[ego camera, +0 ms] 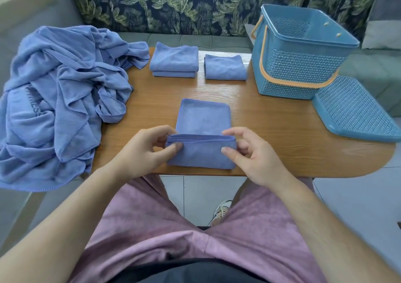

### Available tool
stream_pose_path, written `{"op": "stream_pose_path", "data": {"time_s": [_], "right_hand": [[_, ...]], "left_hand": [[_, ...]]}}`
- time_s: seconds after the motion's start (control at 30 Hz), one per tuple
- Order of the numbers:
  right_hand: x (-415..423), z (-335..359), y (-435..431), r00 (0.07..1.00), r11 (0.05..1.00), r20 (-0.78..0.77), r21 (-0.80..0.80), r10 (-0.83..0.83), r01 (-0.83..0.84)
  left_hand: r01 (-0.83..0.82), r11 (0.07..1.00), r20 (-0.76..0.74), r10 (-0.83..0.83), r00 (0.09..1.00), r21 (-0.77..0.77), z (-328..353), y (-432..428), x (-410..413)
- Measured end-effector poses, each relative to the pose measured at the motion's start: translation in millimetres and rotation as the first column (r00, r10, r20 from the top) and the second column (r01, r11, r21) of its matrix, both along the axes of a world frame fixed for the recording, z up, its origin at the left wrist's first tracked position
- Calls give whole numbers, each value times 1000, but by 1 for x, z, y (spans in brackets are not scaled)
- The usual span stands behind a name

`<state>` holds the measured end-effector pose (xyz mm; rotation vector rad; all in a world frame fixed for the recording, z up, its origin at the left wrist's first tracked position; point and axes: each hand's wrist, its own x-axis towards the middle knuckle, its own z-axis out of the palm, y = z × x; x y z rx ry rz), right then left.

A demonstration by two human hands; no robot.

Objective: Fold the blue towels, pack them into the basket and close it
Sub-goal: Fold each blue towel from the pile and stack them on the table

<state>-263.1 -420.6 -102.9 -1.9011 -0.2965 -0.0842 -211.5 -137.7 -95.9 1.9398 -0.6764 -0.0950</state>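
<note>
Matt cloth towel [203, 120], wood-grain table [271, 118]

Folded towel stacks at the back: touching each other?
Apart. Head view shows a strip of bare table between left stack and right stack.

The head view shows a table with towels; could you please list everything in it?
towel being folded: one, blue, table's near middle.
folded towel piles: two, blue, far middle, side by side.
unfolded towel heap: one, blue, table's left end.
basket: one, blue with orange handle, far right, open.
lid: one, blue, right, in front of basket.
table: one, brown wood.
sofa: one, grey, leaf-print back, behind table.
shoe: one, pale, floor under table.
left hand: one, pinching the fold's left end.
right hand: one, pinching its right end.
</note>
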Motion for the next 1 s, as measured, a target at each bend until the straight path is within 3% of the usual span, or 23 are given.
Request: {"op": "stream_pose_path", "data": {"time_s": [0.1,0.17,0.27,0.37,0.47,0.57,0.73,1.0], "right_hand": [[0,3,8,995,986,-11,133,-103,104],[0,4,12,988,982,27,117,-154,150],[0,3,9,994,994,27,39,-102,101],[0,0,8,995,994,-34,-58,-94,92],[1,-3,11,992,990,-8,-54,-129,129],[8,-6,10,987,987,-22,-24,-162,161],[39,0,10,970,965,-40,-121,-240,233],[74,5,17,937,811,-137,-550,-321,197]], "left_hand": [[-94,973,-142,65,988,-209,-2,-12,-3],[-196,945,-205,144,968,-262,-4,-19,-2],[-302,910,-224,243,944,-284,-7,-26,0],[-290,904,-189,239,952,-314,-7,-29,0],[-165,929,-119,133,984,-331,-4,-25,-2],[-88,975,-71,75,995,-205,-5,-20,2],[-203,977,-70,198,978,-72,-5,-27,26],[-326,910,67,319,945,256,-15,-45,55]]}}
